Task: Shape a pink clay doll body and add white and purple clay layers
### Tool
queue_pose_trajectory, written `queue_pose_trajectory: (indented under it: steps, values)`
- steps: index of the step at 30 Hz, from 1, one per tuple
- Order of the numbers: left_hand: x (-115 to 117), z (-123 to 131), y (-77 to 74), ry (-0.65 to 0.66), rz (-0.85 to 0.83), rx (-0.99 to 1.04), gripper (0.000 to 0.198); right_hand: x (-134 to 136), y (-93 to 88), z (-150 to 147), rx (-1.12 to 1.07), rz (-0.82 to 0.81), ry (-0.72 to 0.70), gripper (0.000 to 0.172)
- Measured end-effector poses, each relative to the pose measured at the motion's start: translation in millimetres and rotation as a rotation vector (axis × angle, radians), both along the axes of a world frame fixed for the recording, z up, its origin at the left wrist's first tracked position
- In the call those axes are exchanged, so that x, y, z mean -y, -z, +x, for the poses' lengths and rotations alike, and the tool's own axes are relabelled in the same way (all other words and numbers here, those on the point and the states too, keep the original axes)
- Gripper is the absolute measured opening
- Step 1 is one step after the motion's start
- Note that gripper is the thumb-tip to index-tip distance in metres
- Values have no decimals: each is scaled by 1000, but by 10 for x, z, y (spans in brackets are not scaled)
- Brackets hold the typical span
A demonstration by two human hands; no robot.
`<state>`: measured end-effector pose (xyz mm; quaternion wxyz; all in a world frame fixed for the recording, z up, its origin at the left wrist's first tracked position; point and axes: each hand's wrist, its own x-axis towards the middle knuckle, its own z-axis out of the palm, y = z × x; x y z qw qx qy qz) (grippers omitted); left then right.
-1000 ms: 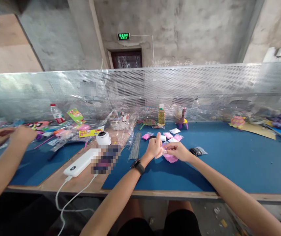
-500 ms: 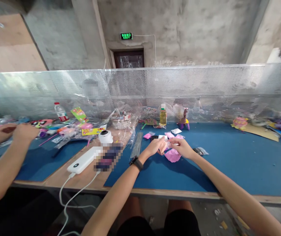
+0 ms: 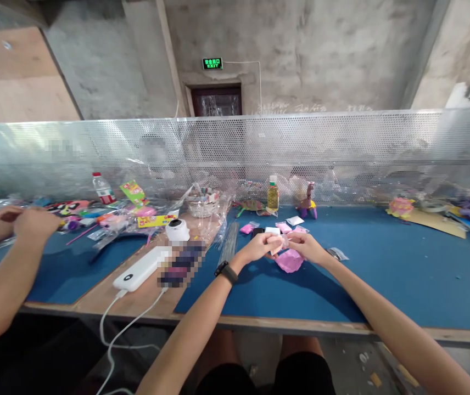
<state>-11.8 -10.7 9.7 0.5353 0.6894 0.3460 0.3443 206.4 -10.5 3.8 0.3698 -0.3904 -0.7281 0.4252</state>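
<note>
My left hand (image 3: 256, 247), with a black watch on its wrist, and my right hand (image 3: 307, 244) meet above the blue mat (image 3: 383, 269). Both pinch a small pale pink piece (image 3: 278, 244) between their fingertips. Just under them on the mat lies a crumpled magenta piece (image 3: 288, 261). Small pink and white packets (image 3: 284, 225) are scattered right behind my hands.
A white power bank (image 3: 140, 269) with a cable and a white tape roll (image 3: 176, 230) sit to the left. A bundle of thin wires (image 3: 229, 244), a yellow bottle (image 3: 272, 195) and a purple figurine (image 3: 307, 203) stand near the mesh screen (image 3: 342, 153). Another person's arms (image 3: 8, 258) work at far left.
My left thumb, which stood up a second ago, has come down. Both hands have closed together on the pale pink piece, slightly farther from me.
</note>
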Motion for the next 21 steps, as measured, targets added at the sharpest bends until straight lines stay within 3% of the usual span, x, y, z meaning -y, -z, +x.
queue_pose_trajectory:
  steps: [7,13,16,21]
  values:
    - [-43,56,103,-32,-1,33,48,-11,39,6,71,109,-1,53]
    - [-44,51,95,8,-25,66,47,-64,34,30,95,126,-18,51]
    - [-55,44,84,5,-33,142,53,-83,24,38,42,46,21,56]
    - [-86,40,108,-6,-58,172,56,-59,71,-19,-79,-115,-35,59]
